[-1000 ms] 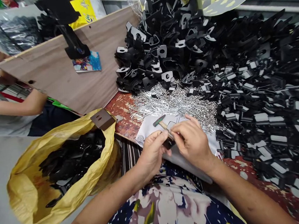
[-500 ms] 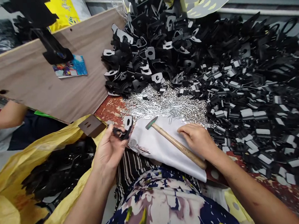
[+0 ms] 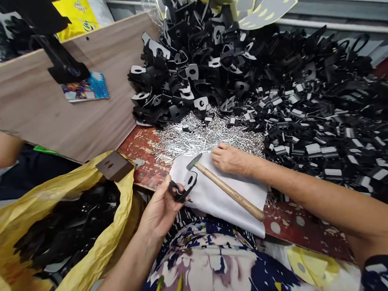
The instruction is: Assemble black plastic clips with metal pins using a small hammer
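Holding black part (image 3: 184, 194) in left hand (image 3: 161, 210) — right hand (image 3: 231, 160) curled at metal pins (image 3: 193, 137), whether gripping any, cannot tell.

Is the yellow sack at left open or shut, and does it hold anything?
Open, not empty: the yellow sack gapes at its mouth, and black pieces show inside.

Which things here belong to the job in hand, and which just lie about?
Likely in use:
black part in the left hand
metal pins at the right hand
hammer on the cloth

Likely lying about:
booklet by the wooden board
yellow printed bag behind it
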Tool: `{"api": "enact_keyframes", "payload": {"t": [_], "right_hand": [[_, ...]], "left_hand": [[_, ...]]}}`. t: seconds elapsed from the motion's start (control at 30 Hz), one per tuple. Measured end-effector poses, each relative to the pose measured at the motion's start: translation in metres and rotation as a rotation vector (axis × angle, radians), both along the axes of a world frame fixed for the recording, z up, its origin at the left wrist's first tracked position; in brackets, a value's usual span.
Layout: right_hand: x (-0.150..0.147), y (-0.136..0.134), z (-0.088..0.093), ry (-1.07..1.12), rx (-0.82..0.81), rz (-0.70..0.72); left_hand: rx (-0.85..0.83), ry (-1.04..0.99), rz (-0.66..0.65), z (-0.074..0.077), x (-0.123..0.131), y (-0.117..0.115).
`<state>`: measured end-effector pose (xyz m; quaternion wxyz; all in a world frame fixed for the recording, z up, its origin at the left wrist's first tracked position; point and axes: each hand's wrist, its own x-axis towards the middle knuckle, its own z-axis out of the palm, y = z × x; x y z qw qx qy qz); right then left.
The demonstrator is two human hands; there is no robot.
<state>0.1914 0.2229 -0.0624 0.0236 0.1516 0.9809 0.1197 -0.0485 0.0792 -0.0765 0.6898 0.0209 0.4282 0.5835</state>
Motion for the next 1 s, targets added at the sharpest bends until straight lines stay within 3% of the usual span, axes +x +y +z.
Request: {"api": "enact_keyframes", "payload": {"t": [0.13,0.2,0.27,0.4,0.47,0.8,1.0], "right_hand": [[0.008,0.002,-0.004,0.467,-0.293,-0.329],[0.014,-0.004,-0.005,0.644,-0.352,-0.471],[0.019,-0.016,-0.005,0.806,-0.474,-0.531],[0.021,-0.048,-0.001,1.21,-1.029,-0.567],[0.02,-0.064,0.003,1.278,-1.148,-0.576],[0.006,-0.103,0.019,1.347,-0.969,-0.449],[-0.017,-0.118,0.015,1.216,-0.669,-0.415]], "left_hand": [[0.013,-0.011,-0.03,0.001,0.005,-0.001],[0.037,-0.008,-0.087,0.002,0.006,-0.001],[0.066,0.004,-0.143,0.003,0.008,0.0],[0.125,0.024,-0.227,0.006,0.019,0.004],[0.144,0.028,-0.264,0.007,0.027,0.006],[0.153,0.018,-0.342,0.005,0.048,0.003],[0.151,-0.023,-0.334,0.002,0.049,0.0]]}}
